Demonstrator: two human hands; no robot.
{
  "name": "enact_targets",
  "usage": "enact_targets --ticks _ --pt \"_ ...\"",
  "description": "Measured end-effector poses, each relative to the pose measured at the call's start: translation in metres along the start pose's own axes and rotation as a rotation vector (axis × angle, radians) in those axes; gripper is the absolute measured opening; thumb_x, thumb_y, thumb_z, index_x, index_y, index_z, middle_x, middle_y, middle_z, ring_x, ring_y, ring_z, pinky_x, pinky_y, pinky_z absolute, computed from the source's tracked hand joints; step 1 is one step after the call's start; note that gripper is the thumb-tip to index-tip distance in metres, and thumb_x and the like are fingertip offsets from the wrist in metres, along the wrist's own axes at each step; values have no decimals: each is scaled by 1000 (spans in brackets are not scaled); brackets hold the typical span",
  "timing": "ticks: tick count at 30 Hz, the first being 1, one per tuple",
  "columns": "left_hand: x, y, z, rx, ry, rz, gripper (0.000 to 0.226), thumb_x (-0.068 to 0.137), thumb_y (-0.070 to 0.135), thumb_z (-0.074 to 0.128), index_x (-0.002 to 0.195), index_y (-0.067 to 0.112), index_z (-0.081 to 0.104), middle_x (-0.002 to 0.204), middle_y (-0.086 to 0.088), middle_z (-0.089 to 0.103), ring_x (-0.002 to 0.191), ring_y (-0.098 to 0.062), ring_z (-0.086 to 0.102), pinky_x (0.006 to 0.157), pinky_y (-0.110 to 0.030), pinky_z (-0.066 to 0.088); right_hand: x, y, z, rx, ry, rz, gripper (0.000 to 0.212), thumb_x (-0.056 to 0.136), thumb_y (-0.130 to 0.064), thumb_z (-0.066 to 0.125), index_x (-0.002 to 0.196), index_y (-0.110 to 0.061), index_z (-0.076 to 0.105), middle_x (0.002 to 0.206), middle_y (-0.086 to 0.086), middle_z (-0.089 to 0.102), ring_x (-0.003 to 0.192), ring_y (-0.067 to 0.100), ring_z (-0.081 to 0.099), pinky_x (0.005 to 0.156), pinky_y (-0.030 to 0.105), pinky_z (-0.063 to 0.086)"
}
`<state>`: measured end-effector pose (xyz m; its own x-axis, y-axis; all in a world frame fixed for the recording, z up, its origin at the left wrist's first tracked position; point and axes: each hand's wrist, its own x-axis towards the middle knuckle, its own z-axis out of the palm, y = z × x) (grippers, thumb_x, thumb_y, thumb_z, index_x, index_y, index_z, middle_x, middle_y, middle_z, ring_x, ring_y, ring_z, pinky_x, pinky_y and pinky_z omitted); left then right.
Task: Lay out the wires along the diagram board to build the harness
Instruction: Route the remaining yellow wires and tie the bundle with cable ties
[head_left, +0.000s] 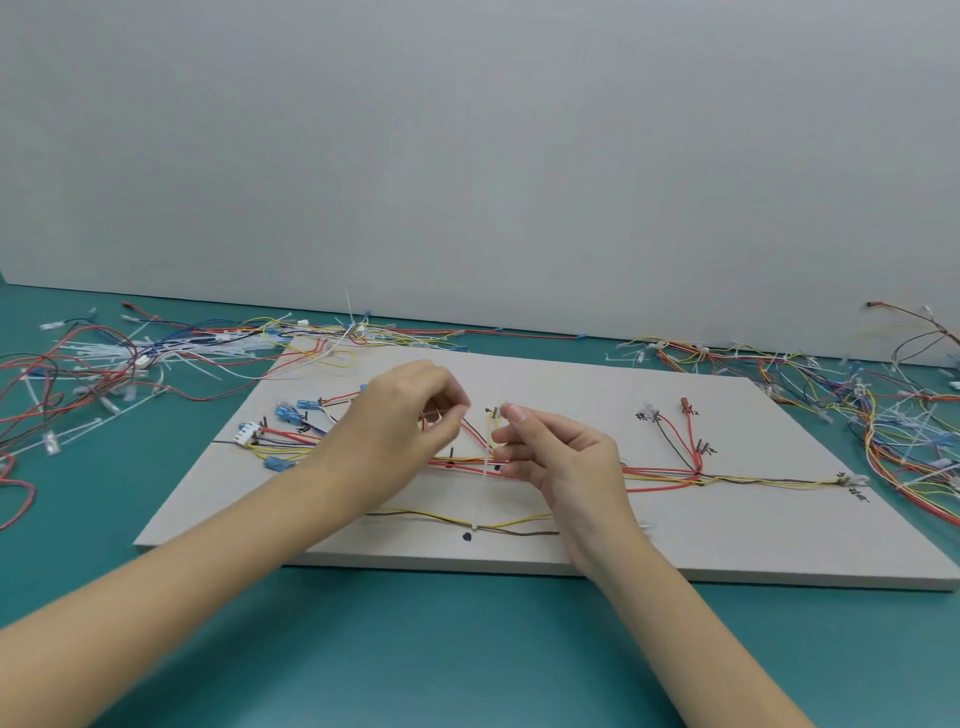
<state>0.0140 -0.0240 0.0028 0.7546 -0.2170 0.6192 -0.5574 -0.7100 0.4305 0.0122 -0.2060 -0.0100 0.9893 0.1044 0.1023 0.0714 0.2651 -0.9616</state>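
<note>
One board (571, 395) lies on one table (415, 649). Two hands are in view: left (395, 431), right (561, 462). One white plug (248, 432) sits at the board's left end. Two loose wire heaps lie off the board: left (104, 364), right (831, 395). Blue terminals are too small to count.

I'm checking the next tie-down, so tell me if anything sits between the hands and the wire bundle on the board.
Nothing visible does. The left hand and right hand are already over the middle of the board, right at the wire bundle, with a white cable tie standing between them. What each hand pinches is too small to tell.
</note>
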Motion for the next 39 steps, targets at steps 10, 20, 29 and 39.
enact_targets --ticks 10,20,29,39 --pt "-12 5 4 72 12 69 2 89 10 65 90 12 65 83 5 57 75 -10 51 70 -32 48 -8 6 10 75 65 67 8 85 -12 71 82 -5 75 75 13 72 67 21 67 59 22 55" --pt "-21 16 8 178 15 136 2 88 5 68 88 7 69 81 -2 59 76 -16 54 72 -22 40 -5 7 6 170 44 155 12 83 -8 72 90 1 73 80 15 71 68 18 68 63 23 56" --pt "-19 13 6 -197 -40 -116 13 85 9 72 82 21 75 68 18 65 68 -1 60 62 -8 42 0 4 10 140 20 116 7 87 -1 66 91 3 69 78 15 69 70 20 67 63 24 56" --pt "-15 12 8 -399 -28 -308 18 85 9 71 75 23 76 69 9 72 62 -2 63 59 -13 47 10 -1 13 93 -40 251 12 85 -11 70 94 -3 72 78 7 70 68 15 63 59 21 53"
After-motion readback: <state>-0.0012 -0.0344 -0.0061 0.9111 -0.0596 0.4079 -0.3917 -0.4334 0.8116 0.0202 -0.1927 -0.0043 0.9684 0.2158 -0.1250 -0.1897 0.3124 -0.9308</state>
